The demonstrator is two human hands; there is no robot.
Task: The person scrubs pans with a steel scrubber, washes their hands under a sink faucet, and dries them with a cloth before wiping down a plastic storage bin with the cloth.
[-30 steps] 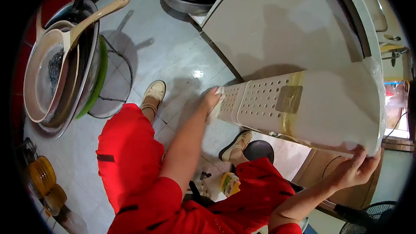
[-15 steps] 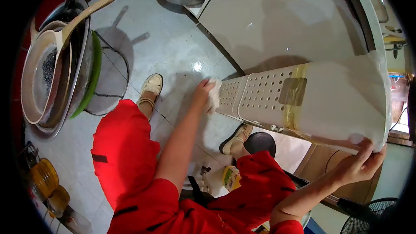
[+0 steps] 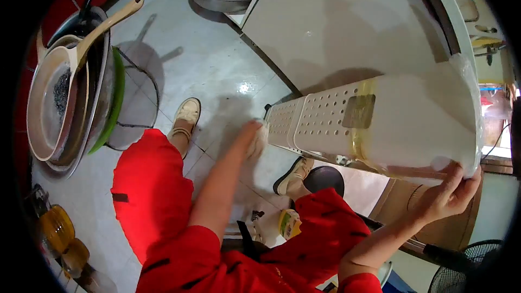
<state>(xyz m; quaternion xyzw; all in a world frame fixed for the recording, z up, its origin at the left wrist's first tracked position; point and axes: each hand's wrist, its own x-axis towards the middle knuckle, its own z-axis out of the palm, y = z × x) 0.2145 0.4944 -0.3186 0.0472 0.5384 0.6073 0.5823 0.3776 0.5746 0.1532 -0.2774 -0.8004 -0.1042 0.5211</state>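
A white cloth (image 3: 259, 144) is bunched in my left hand (image 3: 251, 132), low down beside the foot of a tall white plastic unit (image 3: 418, 125). Rows of round holes run across the unit's lower part, and yellowed tape crosses its middle. A small dark foot or caster (image 3: 267, 107) shows at its bottom corner. My right hand (image 3: 453, 192) pinches the unit's top edge, where clear plastic film (image 3: 471, 92) covers the rim. The tips of the left fingers are partly hidden by the cloth.
A large pale cabinet panel (image 3: 347, 27) stands beside the unit. Stacked metal basins (image 3: 225, 0) sit at the top. At left, a pan (image 3: 46, 103) with a long handle rests in basins on a wire stand (image 3: 157, 89). Oil bottles (image 3: 57, 228) and a yellow container (image 3: 289, 223) are lower down.
My left hand and the cloth have moved slightly left and down, away from the unit's base, uncovering its dark foot. The right hand keeps its hold on the top edge.
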